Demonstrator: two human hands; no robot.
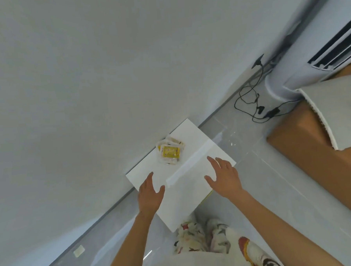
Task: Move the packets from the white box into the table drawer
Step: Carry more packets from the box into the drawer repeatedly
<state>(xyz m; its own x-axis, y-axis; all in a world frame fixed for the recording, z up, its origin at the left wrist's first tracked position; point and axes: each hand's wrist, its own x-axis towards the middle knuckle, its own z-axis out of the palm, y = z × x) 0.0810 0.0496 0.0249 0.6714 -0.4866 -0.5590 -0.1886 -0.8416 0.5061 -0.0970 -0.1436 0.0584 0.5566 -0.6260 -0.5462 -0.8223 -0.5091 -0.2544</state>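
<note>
A small pile of yellow-and-clear packets (169,152) lies on the far part of a white table (191,134) that stands against the wall. A raised white strip (190,163) runs across the white surface, and nearer to me is another flat white panel (186,197); whether it is the drawer or the box I cannot tell. My left hand (151,195) hovers over the near left part with straight, spread fingers and holds nothing. My right hand (223,177) is over the near right part, fingers also spread and empty. Both hands are short of the packets.
Black cables (250,102) lie on the grey tiled floor by the wall. A white column air conditioner (285,74) stands at the right, with a brown cardboard box (297,138) under a grey sheet beside it. A small pale scrap (79,250) lies on the floor at left.
</note>
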